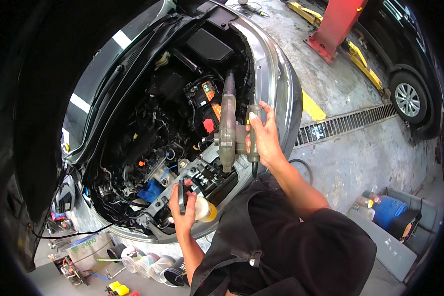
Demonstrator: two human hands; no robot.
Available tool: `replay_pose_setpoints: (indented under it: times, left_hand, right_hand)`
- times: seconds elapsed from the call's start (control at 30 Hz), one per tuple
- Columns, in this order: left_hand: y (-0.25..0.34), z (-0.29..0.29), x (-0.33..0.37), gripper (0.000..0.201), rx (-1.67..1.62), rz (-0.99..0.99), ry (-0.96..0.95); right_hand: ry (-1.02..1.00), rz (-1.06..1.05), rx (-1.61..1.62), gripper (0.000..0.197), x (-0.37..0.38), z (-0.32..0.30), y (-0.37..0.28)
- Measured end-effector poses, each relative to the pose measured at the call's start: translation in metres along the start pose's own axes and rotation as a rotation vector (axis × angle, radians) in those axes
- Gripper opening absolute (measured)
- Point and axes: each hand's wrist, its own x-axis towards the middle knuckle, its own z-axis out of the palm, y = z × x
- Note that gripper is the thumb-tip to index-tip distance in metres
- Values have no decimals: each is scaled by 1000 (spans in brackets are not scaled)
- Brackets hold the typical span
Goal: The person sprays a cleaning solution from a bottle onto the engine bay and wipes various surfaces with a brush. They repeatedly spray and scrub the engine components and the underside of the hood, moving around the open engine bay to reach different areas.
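Observation:
My right hand (264,137) is wrapped round the upright handle of a grey gun-shaped tool (227,123) with a long tubular barrel. Its narrow dark end points away from me over the front of the engine bay, and a dark cord end shows below the handle. Lower and to the left, my left hand (182,206) grips a spray bottle (205,210) by its black trigger head; the pale bottle holds something yellow and lies tilted to the right. Both hands are above the car's front panel (207,163). Beyond the barrel sits a battery (202,101) with orange labels and a red cover.
The open hood (29,123) rises at the left. A blue cloth (151,190) lies in the engine bay. On the right are a red lift post (335,27), a floor grate (350,122), a parked dark car (404,44) and a grey bin (389,246). Several buckets (145,266) stand lower left.

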Motion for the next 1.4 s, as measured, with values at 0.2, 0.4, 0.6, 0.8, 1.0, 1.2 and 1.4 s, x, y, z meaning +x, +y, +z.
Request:
replay_pose_setpoints:
  times: [0.2,0.4,0.6,0.8,1.0,1.2,1.4]
  left_hand:
    - [13,12,8,33,10,35,-44]
    - [-1,2,-4,40,38,20,-67]
    - [-15,5,-9,36,15,44,-51]
    - [17,7,54,19,-173,-56,-80]
    - [58,61,171,29,93,275,-207]
    - [85,134,263,30,292,213,-212]
    - [111,163,281,36,436,96,-384]
  right_hand:
    - [-15,-49,-21,65,12,-8,1]
    - [-28,-251,-180,66,42,-8,-11]
    - [-107,-263,-264,66,66,-7,-32]
    - [-74,-136,-152,62,21,-13,-35]
    - [-52,-39,-133,61,-44,-30,-45]
    - [-67,-47,-224,61,-67,-36,-49]
    - [-17,-81,-222,63,-68,-37,-52]
